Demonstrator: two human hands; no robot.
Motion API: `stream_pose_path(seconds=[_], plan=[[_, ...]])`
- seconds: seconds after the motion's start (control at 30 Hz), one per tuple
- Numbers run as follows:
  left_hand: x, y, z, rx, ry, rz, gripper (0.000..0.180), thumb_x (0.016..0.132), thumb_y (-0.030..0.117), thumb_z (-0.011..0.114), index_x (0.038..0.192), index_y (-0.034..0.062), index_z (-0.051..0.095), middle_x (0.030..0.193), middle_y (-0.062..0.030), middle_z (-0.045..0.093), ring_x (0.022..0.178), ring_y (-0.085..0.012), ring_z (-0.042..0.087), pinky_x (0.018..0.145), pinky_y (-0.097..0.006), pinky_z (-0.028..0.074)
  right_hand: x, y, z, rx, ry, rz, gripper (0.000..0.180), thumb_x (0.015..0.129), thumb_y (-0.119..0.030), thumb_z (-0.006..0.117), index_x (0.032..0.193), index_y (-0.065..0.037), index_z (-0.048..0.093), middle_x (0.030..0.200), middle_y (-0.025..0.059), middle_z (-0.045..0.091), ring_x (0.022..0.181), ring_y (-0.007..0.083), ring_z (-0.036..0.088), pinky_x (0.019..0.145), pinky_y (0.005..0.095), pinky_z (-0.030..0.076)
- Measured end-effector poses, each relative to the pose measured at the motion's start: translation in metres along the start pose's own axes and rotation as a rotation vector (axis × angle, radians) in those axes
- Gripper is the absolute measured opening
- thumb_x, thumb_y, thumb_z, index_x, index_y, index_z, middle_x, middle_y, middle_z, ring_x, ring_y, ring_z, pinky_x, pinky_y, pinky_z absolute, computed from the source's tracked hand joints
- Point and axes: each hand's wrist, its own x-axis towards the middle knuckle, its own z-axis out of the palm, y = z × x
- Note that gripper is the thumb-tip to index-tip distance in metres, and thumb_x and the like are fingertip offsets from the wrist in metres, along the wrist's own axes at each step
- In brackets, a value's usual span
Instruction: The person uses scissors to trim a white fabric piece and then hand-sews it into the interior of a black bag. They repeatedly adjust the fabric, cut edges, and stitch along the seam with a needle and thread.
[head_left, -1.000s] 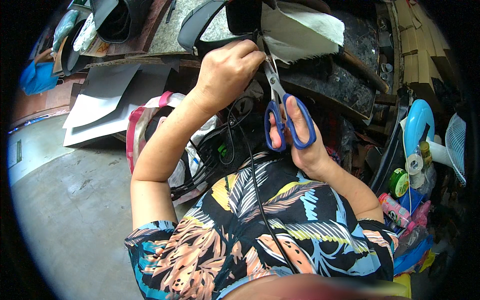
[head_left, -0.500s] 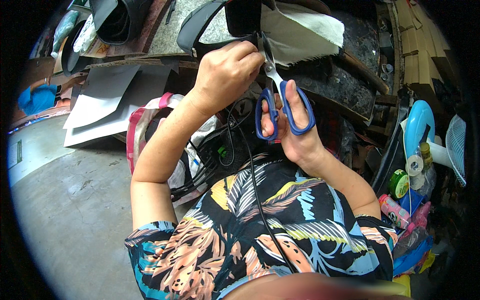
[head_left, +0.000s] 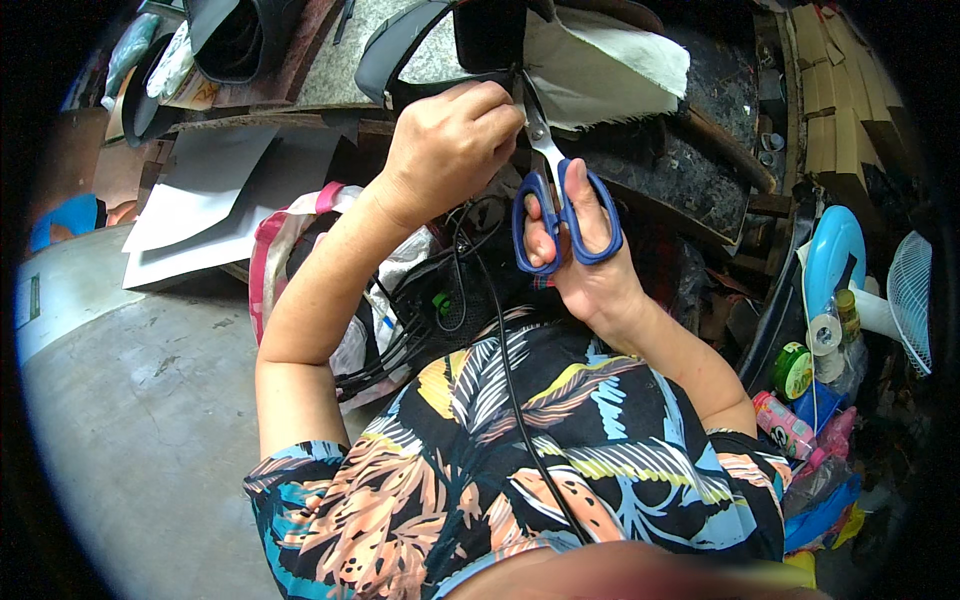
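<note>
Left hand (head_left: 450, 140): fingertips hidden (curled under); black piece (head_left: 489, 36) cropped above.

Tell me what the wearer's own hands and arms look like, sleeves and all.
Left hand and right hand are bare, no gloves or wristbands visible. The short left sleeve is black printed in teal, pale blue and peach; the short right sleeve shows black and peach print.

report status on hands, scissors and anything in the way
Right hand gripping blue-handled scissors, partly open. Left hand curled beside the blades, its grip hidden. White cloth right of blades; no clear obstruction.
</note>
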Motion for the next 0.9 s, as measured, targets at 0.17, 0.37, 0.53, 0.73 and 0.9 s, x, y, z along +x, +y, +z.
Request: stream_pose_path(seconds=[0.17, 0.37, 0.53, 0.73, 0.9], plan=[[0.004, 0.004, -0.013, -0.18, -0.047, 0.026, 0.013, 0.069, 0.011, 0.071, 0.078, 0.0073, 0.062, 0.078, -0.007, 0.057, 0.07, -0.0247, 0.06, 0.059, -0.034, 0.051, 0.007, -0.005, -0.005, -0.011, -0.018, 0.003, 0.054, 0.095, -0.061, 0.055, 0.089, -0.007, 0.059, 0.06, 0.0004, 0.055, 0.051, 0.0082, 0.05, 0.051, 0.0204, 0.036], [0.009, 0.0, -0.022, -0.111, -0.035, 0.015, 0.019, 0.077, 0.017, 0.071, 0.068, 0.0053, 0.058, 0.074, -0.0088, 0.052, 0.073, -0.0272, 0.058, 0.061, -0.037, 0.049, -0.025, -0.032, -0.041, -0.579, -0.029, -0.192, 0.059, 0.095, -0.063, 0.05, 0.094, -0.005, 0.06, 0.061, 0.0005, 0.056, 0.053, 0.0089, 0.052, 0.053, 0.0211, 0.038], [0.02, -0.006, -0.009, -0.045, 0.102, -0.303, 0.025, 0.085, 0.01, 0.067, 0.104, 0.0001, 0.053, 0.091, -0.0183, 0.06, 0.086, -0.0366, 0.064, 0.079, -0.043, 0.052, -0.031, -0.126, -0.095, -0.944, 0.31, -0.626, 0.041, 0.097, -0.046, 0.061, 0.097, -0.005, 0.06, 0.063, -0.0008, 0.056, 0.055, 0.005, 0.051, 0.051, 0.0203, 0.036], [0.041, -0.012, 0.01, 0.123, -0.354, -0.54, 0.041, 0.097, 0.035, 0.054, 0.097, -0.0059, 0.061, 0.095, -0.0242, 0.063, 0.092, -0.0418, 0.064, 0.086, -0.048, 0.051, -0.001, -0.223, -0.156, -2.125, 0.865, -0.449, 0.035, 0.084, -0.044, 0.073, 0.097, -0.012, 0.069, 0.065, 0.0042, 0.059, 0.06, 0.0215, 0.059, 0.056, 0.0353, 0.042], [0.041, -0.027, 0.029, 0.108, -0.283, -0.449, 0.03, 0.079, 0.015, 0.059, 0.101, -0.0055, 0.063, 0.096, -0.0243, 0.062, 0.093, -0.0416, 0.063, 0.087, -0.049, 0.051, 0.028, -0.236, -0.154, -2.348, 0.705, -0.554, 0.037, 0.082, -0.034, 0.074, 0.11, -0.011, 0.068, 0.098, 0.011, 0.068, 0.094, 0.0319, 0.065, 0.08, 0.0432, 0.05]])
